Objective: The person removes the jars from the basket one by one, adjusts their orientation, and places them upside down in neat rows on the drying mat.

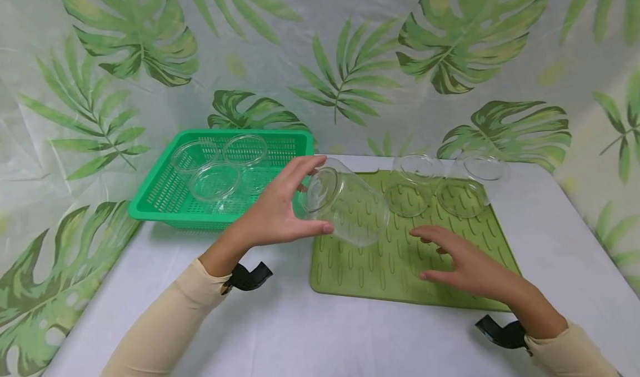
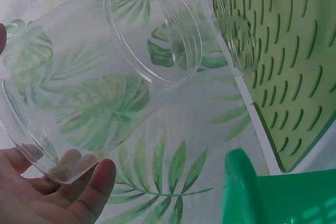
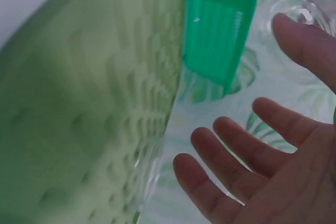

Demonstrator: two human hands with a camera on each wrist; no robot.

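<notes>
My left hand (image 1: 280, 205) grips a clear, see-through cup (image 1: 357, 210) by one end, thumb below and fingers above. The cup lies tilted in the air over the left part of a green ridged drying mat (image 1: 350, 282). In the left wrist view, the fingers (image 2: 100, 187) curl about one end of the cup, and the other, ringed end points away from the palm. To the right of the cup, my right hand (image 1: 465, 260) hovers over the mat with nothing in it, fingers apart and loosely bent. In the right wrist view its fingers (image 3: 236, 166) are spread.
Two more clear cups, one left (image 1: 407, 199) and one right (image 1: 462, 199), stand at the mat's back. A green slotted basket (image 1: 145, 199) at the left holds three clear cups (image 1: 215, 182). Behind the white-covered table (image 1: 310, 343) hangs a leaf-patterned sheet (image 1: 350, 10).
</notes>
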